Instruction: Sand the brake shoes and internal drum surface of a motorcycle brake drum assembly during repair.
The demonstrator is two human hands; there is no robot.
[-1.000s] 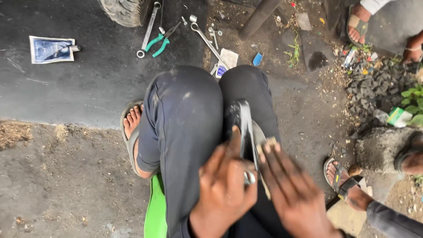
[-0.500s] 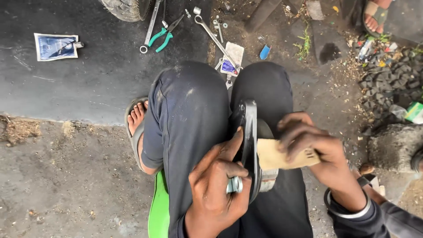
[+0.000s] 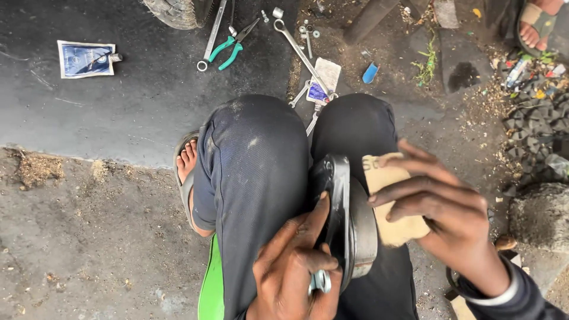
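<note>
I sit with my knees drawn together in dark trousers. Between them stands a round metal part (image 3: 349,219) with a black plate on its left face. My left hand (image 3: 293,266) grips this part from below, thumb up along the black plate. My right hand (image 3: 441,216) presses a tan piece of sandpaper (image 3: 391,201) against the part's grey right side, fingers spread over the paper.
On the dark ground ahead lie green-handled pliers (image 3: 232,48), long spanners (image 3: 299,50), small nuts, a blue-and-white pouch (image 3: 86,58) and a blue cap (image 3: 370,73). A tyre (image 3: 172,9) is at the top edge. Another person's sandalled foot (image 3: 536,29) is at top right. Rubble lies right.
My right hand has gone from the near edge of the part up onto its right side with the sandpaper. The view has moved closer over my knees.
</note>
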